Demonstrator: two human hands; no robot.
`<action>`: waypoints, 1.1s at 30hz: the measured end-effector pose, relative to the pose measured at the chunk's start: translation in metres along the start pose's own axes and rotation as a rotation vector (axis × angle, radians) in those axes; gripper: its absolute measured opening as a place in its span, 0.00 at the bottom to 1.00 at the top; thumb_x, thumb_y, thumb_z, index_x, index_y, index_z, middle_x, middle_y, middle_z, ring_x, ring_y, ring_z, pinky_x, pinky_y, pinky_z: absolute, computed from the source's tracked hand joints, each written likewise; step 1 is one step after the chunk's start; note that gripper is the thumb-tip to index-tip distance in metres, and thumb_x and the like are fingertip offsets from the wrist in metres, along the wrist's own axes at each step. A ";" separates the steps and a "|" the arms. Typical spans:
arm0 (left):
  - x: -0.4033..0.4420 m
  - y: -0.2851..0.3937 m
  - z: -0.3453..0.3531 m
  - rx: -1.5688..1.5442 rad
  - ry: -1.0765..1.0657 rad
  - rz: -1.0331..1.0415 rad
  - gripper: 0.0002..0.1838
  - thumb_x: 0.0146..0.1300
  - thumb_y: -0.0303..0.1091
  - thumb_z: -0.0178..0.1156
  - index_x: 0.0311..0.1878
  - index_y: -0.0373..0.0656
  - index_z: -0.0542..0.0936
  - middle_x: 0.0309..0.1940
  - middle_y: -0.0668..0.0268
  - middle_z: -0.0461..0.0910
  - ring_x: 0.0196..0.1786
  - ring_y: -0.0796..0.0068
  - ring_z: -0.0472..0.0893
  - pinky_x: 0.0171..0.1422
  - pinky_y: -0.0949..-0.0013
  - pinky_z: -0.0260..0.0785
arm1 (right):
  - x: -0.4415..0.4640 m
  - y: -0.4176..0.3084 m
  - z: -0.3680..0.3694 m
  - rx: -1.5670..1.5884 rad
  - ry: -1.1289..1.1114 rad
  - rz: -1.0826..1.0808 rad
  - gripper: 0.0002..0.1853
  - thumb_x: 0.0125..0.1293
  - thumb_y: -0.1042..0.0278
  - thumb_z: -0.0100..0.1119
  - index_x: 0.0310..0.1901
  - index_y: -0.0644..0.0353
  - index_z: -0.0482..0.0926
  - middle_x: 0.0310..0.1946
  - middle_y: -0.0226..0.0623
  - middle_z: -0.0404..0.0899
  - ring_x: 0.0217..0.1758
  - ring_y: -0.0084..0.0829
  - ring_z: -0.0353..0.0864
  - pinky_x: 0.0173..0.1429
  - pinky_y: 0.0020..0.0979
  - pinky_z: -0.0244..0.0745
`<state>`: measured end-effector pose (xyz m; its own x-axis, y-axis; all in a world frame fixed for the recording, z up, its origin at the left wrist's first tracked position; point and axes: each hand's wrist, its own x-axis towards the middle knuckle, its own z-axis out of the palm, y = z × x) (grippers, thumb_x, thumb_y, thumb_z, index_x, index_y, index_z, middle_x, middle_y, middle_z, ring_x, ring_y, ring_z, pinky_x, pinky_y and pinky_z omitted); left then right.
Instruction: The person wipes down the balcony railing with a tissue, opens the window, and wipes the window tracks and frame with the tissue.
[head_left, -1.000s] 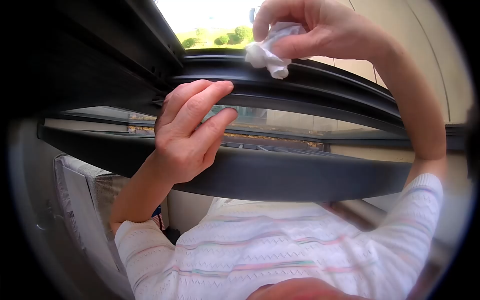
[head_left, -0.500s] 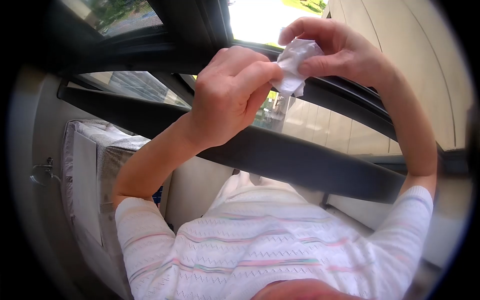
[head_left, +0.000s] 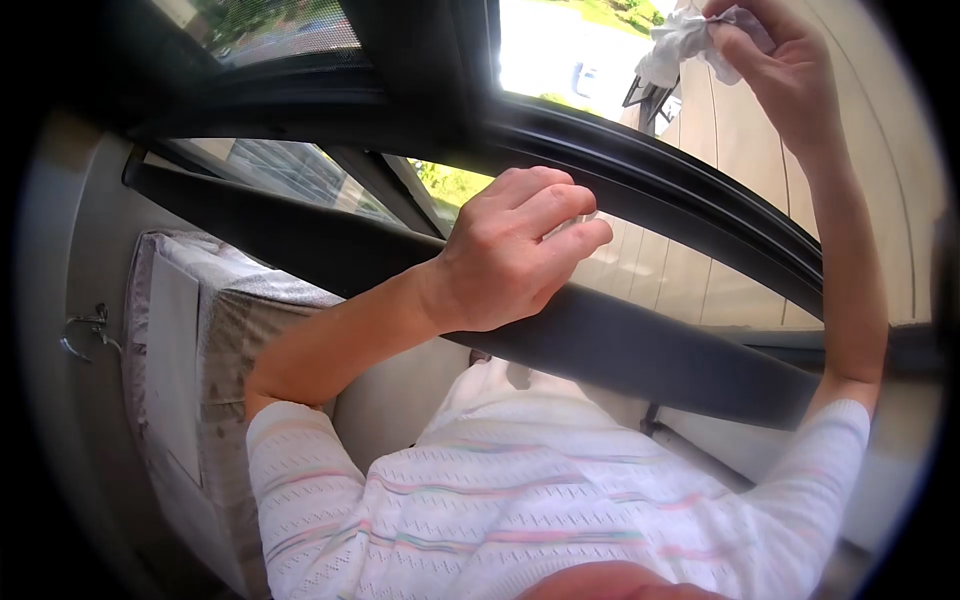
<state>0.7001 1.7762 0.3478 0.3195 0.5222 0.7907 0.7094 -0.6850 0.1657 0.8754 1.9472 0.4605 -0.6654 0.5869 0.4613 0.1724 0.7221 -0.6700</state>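
At the top right, my right hand [head_left: 785,70] pinches a crumpled white cloth or tissue [head_left: 690,45], held up in the window opening above the frame. My left hand [head_left: 520,245] is curled in front of the dark window frame [head_left: 650,165], near the middle of the view. Its fingers are bent together, and a small pale bit shows by the fingertips, too little to make out. Below my left hand runs a wide dark sill or rail [head_left: 640,345].
A mesh screen [head_left: 290,30] is at the upper left. A covered box-like item [head_left: 230,350] stands at the lower left, beside a metal hook [head_left: 90,330] on the wall. Beige outer panels [head_left: 860,150] rise on the right, with greenery outside.
My right hand has carried the white cloth up and right, apart from my left hand, after both held it half a second ago. My left hand has moved down and right. The view has shifted.
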 end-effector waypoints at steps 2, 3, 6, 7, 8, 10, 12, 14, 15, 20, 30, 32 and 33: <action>-0.001 -0.002 0.000 -0.010 -0.018 -0.018 0.11 0.39 0.20 0.63 0.30 0.40 0.79 0.31 0.61 0.75 0.36 0.63 0.76 0.36 0.68 0.70 | 0.008 0.002 0.032 -0.130 -0.106 -0.200 0.07 0.58 0.76 0.56 0.38 0.60 0.77 0.29 0.27 0.76 0.32 0.15 0.74 0.38 0.19 0.71; 0.000 -0.002 0.001 -0.025 -0.031 -0.029 0.11 0.39 0.20 0.62 0.30 0.39 0.79 0.31 0.61 0.75 0.36 0.62 0.76 0.36 0.67 0.70 | 0.011 0.003 0.048 -0.185 -0.150 -0.304 0.07 0.58 0.78 0.55 0.39 0.60 0.78 0.28 0.27 0.76 0.31 0.15 0.74 0.38 0.18 0.71; 0.000 -0.002 -0.001 -0.065 -0.043 -0.064 0.11 0.37 0.20 0.62 0.30 0.39 0.78 0.30 0.60 0.75 0.36 0.62 0.76 0.36 0.67 0.71 | 0.015 0.005 0.090 -0.096 -0.383 -0.210 0.06 0.56 0.76 0.55 0.36 0.63 0.78 0.24 0.34 0.77 0.29 0.25 0.75 0.37 0.25 0.72; 0.000 -0.003 -0.002 -0.079 -0.041 -0.077 0.11 0.37 0.20 0.62 0.29 0.39 0.78 0.30 0.60 0.75 0.36 0.62 0.76 0.36 0.66 0.71 | 0.016 0.006 0.097 -0.054 -0.440 -0.233 0.07 0.55 0.73 0.55 0.34 0.65 0.79 0.23 0.41 0.78 0.27 0.33 0.77 0.37 0.29 0.73; 0.001 -0.004 -0.003 -0.088 -0.045 -0.085 0.12 0.36 0.20 0.62 0.29 0.39 0.78 0.30 0.60 0.75 0.35 0.62 0.76 0.35 0.67 0.71 | 0.016 0.003 0.093 -0.100 -0.570 -0.173 0.08 0.63 0.69 0.53 0.37 0.65 0.78 0.27 0.31 0.79 0.31 0.22 0.74 0.38 0.26 0.72; 0.000 -0.007 -0.003 -0.100 -0.052 -0.101 0.12 0.36 0.20 0.62 0.29 0.39 0.78 0.29 0.60 0.75 0.34 0.62 0.76 0.34 0.67 0.71 | 0.029 -0.002 0.085 -0.069 -0.751 -0.048 0.12 0.65 0.65 0.53 0.38 0.66 0.78 0.26 0.31 0.78 0.30 0.22 0.73 0.38 0.25 0.71; -0.002 -0.007 -0.001 -0.106 -0.046 -0.104 0.12 0.35 0.20 0.62 0.29 0.39 0.78 0.29 0.60 0.75 0.34 0.62 0.76 0.33 0.68 0.71 | 0.046 -0.001 0.080 -0.015 -0.949 0.039 0.18 0.66 0.57 0.52 0.38 0.68 0.78 0.23 0.29 0.75 0.28 0.20 0.71 0.35 0.23 0.69; 0.010 -0.006 -0.002 -0.113 -0.041 -0.111 0.12 0.34 0.20 0.62 0.28 0.39 0.78 0.28 0.61 0.75 0.33 0.62 0.76 0.32 0.68 0.71 | 0.054 -0.002 0.076 0.020 -0.892 0.072 0.08 0.63 0.70 0.52 0.34 0.66 0.77 0.20 0.30 0.72 0.24 0.21 0.69 0.31 0.24 0.67; 0.011 -0.007 -0.003 -0.115 -0.046 -0.113 0.12 0.34 0.20 0.62 0.28 0.39 0.78 0.28 0.61 0.75 0.33 0.62 0.76 0.31 0.68 0.71 | 0.056 0.000 0.080 -0.010 -0.874 0.010 0.04 0.59 0.75 0.54 0.32 0.65 0.77 0.20 0.32 0.72 0.23 0.23 0.69 0.30 0.26 0.68; 0.015 -0.007 -0.003 -0.131 -0.088 -0.127 0.13 0.33 0.20 0.63 0.28 0.39 0.78 0.28 0.61 0.75 0.32 0.63 0.76 0.31 0.69 0.70 | 0.046 -0.001 0.100 -0.277 -0.560 -0.227 0.05 0.46 0.77 0.60 0.27 0.62 0.74 0.21 0.40 0.74 0.26 0.40 0.74 0.34 0.36 0.69; 0.012 -0.009 -0.001 -0.134 -0.133 -0.125 0.12 0.36 0.17 0.61 0.29 0.38 0.79 0.29 0.60 0.75 0.32 0.63 0.76 0.32 0.69 0.69 | 0.029 0.014 0.113 -0.428 -0.382 -0.199 0.04 0.52 0.69 0.58 0.30 0.56 0.76 0.27 0.39 0.78 0.36 0.41 0.78 0.38 0.38 0.72; 0.011 -0.009 -0.002 -0.135 -0.154 -0.138 0.12 0.37 0.16 0.61 0.30 0.38 0.79 0.29 0.60 0.75 0.32 0.63 0.75 0.32 0.69 0.69 | 0.030 0.010 0.109 -0.364 -0.453 -0.142 0.08 0.52 0.69 0.59 0.32 0.60 0.72 0.26 0.42 0.76 0.36 0.44 0.77 0.40 0.40 0.70; 0.010 -0.009 -0.003 -0.137 -0.159 -0.145 0.12 0.37 0.16 0.61 0.30 0.38 0.79 0.29 0.60 0.75 0.32 0.63 0.75 0.33 0.69 0.69 | 0.031 0.008 0.106 -0.392 -0.484 -0.139 0.08 0.52 0.70 0.59 0.31 0.61 0.71 0.26 0.42 0.75 0.35 0.44 0.77 0.39 0.40 0.70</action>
<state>0.6951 1.7863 0.3559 0.3231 0.6863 0.6516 0.6671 -0.6536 0.3575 0.7791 1.9322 0.4080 -0.9375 0.3128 0.1522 0.2533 0.9138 -0.3176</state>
